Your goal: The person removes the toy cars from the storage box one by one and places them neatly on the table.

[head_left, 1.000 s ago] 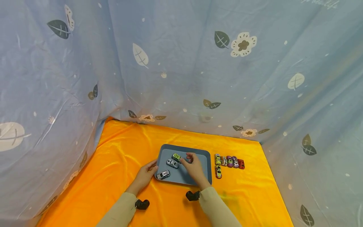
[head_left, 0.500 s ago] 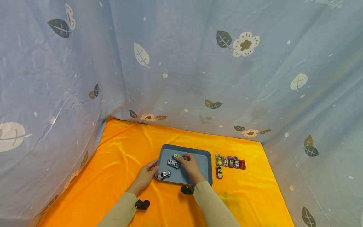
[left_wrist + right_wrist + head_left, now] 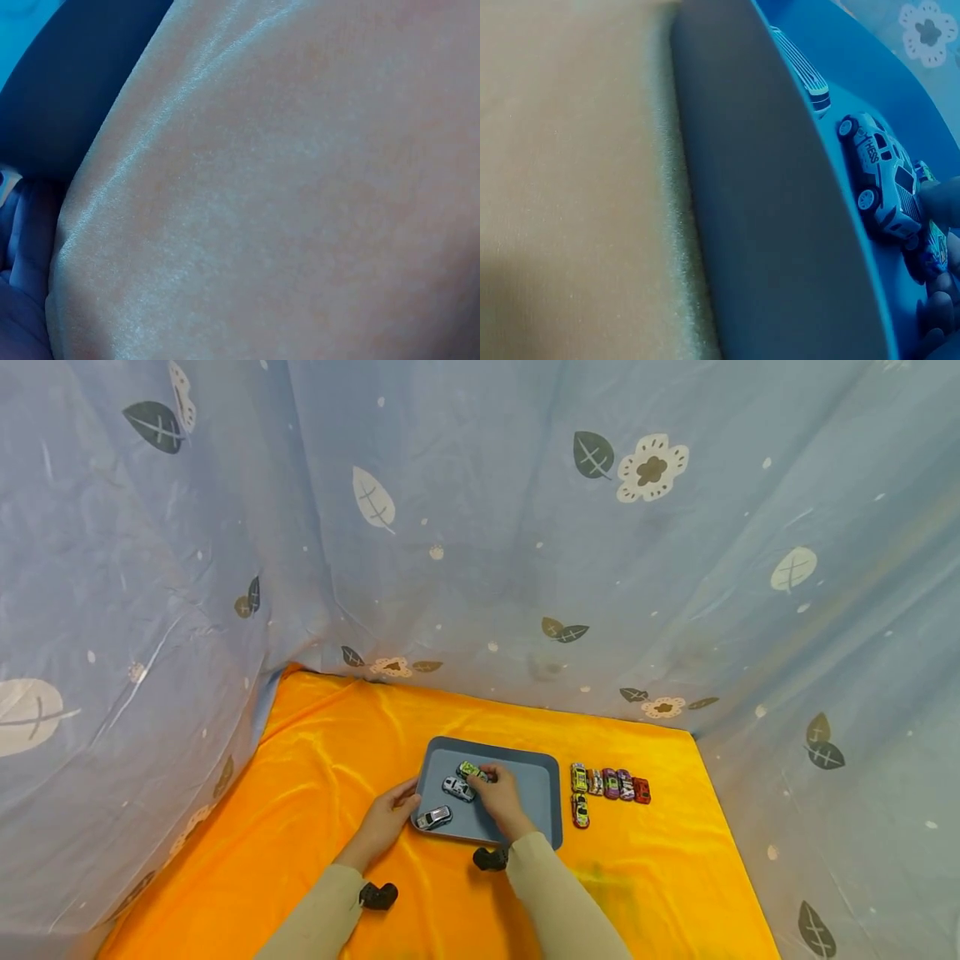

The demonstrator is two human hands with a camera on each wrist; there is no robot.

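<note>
A blue-grey tray lies on the orange cloth. Three toy cars sit in it: a green one, a white one and a silver one. My right hand reaches over the tray and pinches the green car at its far end. My left hand holds the tray's left rim beside the silver car. In the right wrist view the white car lies just past the tray rim, with a fingertip at its end. The left wrist view shows only cloth.
A row of several toy cars stands on the cloth right of the tray, with one more car in front of it. Blue flowered fabric walls the cloth in at the back and on both sides.
My right hand has moved left across the tray, from its middle to the green car, and its fingers have closed on that car. The left hand has stayed on the rim.
</note>
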